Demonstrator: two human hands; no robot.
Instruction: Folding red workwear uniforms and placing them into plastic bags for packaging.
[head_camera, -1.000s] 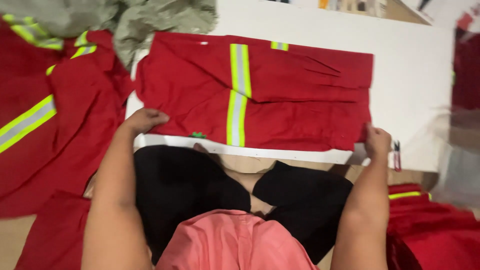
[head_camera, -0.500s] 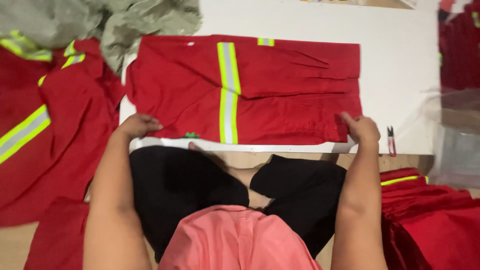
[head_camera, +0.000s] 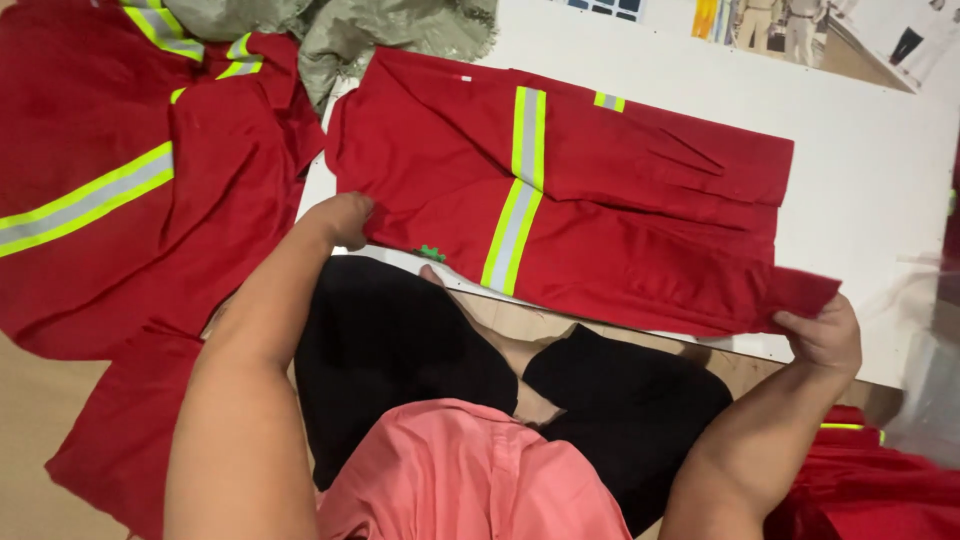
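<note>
Folded red garment (head_camera: 600, 220) with a yellow-and-grey reflective stripe lies on a white board (head_camera: 870, 170), its small green tag (head_camera: 431, 253) at the near edge. Left hand (head_camera: 342, 218) pinches the near left corner; right hand (head_camera: 826, 335) pinches the lifted near right corner. Red clothes (head_camera: 110, 200) heap at left.

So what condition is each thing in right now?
Folded red garment: flat on the white board, right corner lifted.
Left hand: gripping its near left edge.
Right hand: pinching the lifted corner.
Red garments at left: spread loosely.
Grey-green cloth: crumpled.
</note>
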